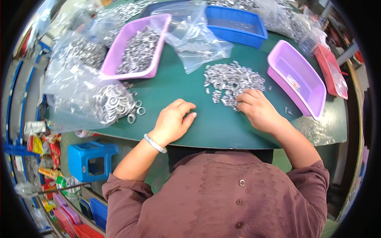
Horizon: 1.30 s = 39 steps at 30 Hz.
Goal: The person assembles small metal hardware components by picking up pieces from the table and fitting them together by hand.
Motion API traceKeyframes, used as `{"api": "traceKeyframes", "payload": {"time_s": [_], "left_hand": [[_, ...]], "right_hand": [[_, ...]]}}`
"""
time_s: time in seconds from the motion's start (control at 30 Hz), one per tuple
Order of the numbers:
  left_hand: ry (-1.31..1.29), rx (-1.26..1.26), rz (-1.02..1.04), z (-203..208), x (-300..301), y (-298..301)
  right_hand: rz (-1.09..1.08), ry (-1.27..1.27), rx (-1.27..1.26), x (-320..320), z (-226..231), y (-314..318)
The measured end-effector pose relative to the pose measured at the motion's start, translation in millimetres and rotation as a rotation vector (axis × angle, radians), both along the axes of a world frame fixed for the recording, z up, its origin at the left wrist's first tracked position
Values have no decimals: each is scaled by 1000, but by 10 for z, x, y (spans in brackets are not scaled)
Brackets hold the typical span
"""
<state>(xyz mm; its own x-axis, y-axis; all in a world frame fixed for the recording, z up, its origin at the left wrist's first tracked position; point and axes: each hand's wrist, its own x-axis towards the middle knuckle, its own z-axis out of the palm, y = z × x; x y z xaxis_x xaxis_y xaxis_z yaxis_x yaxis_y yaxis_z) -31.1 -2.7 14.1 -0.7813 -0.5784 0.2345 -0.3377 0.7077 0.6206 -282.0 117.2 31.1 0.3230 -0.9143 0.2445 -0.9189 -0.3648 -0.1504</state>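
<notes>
A loose pile of small silvery metal parts [232, 81] lies on the green table in front of me. My right hand [258, 110] is at the pile's near right edge, fingers bent down and drawn together on the metal parts; its fingertips are partly hidden. To the left of the pile, my left hand [172, 121] rests on the table near the front edge. Its fingers are loosely curled, the thumb stands apart, and nothing shows between them. Right of the pile stands a purple basket [295, 79] with a small whitish label inside.
Another purple basket [164, 47], full of metal parts, stands at the left beside clear bags of metal rings [113, 104]. A blue tray [238, 37] and an empty-looking plastic bag [198, 47] lie at the back. A red basket [331, 73] is far right; a blue stool [89, 160] stands below left.
</notes>
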Motion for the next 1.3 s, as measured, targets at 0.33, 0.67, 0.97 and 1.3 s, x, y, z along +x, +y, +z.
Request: {"api": "traceKeyframes", "payload": {"time_s": [0.33,0.67,0.97,1.3], "left_hand": [[-33,-51,-79,-32,-633,-252],[14,-28,-212,-98,-629,-353],[102,-29,-209,-52,-596,-342],[139,4,-232,-77,-595,-333]], "right_hand": [[-89,-140,-87,-26,-59,-11],[-142,-95,-101,198,-133,-242],[-130,-146,-122,345,-160,-411],[-220,-684,-95,269,-125,-330]]}}
